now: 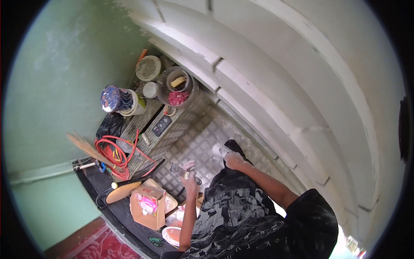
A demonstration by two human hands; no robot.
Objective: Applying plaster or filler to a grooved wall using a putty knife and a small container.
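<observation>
My left hand [189, 177], dusted white, is closed round a flat grey scraper [177, 169] whose blade sticks out to the left. Some of its fingers show above the tool. To the right, my right hand [235, 160], also whitened, grips a small white object [219, 150]; its exact kind is hard to make out. Both hands are held in front of my dark, white-smeared clothing [233, 207], above the patterned tile floor [189, 149]. Left of my left forearm stands an open cardboard box [151, 218] with a pink-and-white packet [148, 204] inside.
White ridged panels [276, 103] rise along the right. A wooden plank bench [140, 123] at the far left bears a clear bucket [189, 88], lidded tubs [148, 68] and a black power strip [161, 126]. Coiled red hose [125, 162] and a broom [88, 149] lie nearer, by the green wall [64, 95].
</observation>
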